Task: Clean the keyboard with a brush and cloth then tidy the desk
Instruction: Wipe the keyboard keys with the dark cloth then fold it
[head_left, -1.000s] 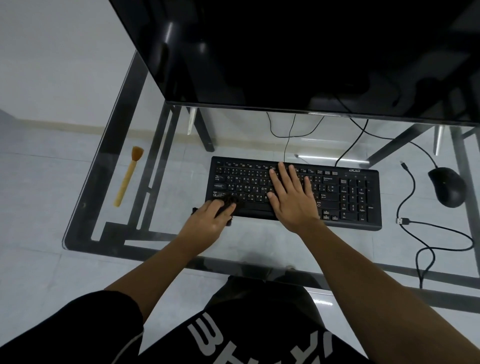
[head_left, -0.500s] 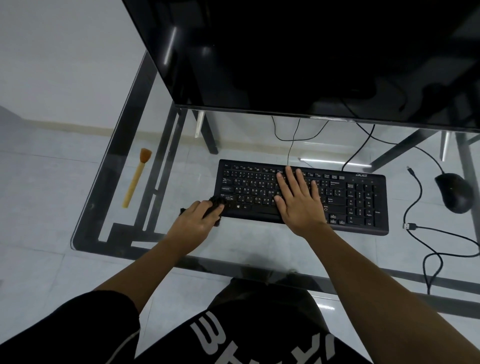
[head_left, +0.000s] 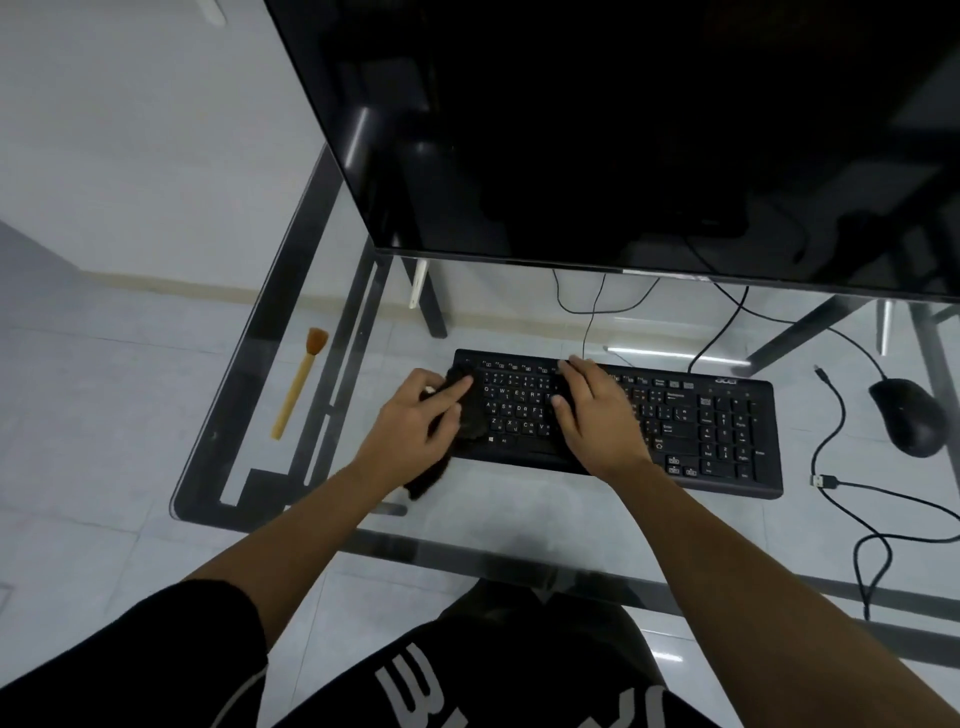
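1. At the far left of the glass desk (head_left: 545, 514) we see the brush (head_left: 300, 387). It lies flat with its bristles pointing away from the person, well apart from the keyboard, and nothing touches it.
2. Next is the left hand (head_left: 415, 423), over the left end of the keyboard. Its fingers are clamped on the dark cloth (head_left: 470, 410). The index finger lies stretched across the top of the wad and the others curl round it.
3. The cloth covers the leftmost keys. We also see a tail of it trailing out under the palm onto the glass just in front of the keyboard.
4. The black keyboard (head_left: 717, 431) lies flat on the desk, below the bottom edge of the dark monitor (head_left: 623, 130).
5. The right hand (head_left: 597, 415) rests flat on the middle keys, just beside the cloth. Its fingers are straight and close together and hold nothing.
6. Further right, a loose black cable (head_left: 826, 480) with a USB plug curls over the glass between the keyboard and the mouse.
7. Last is the black mouse (head_left: 909, 423), near the right edge and apart from the keyboard.
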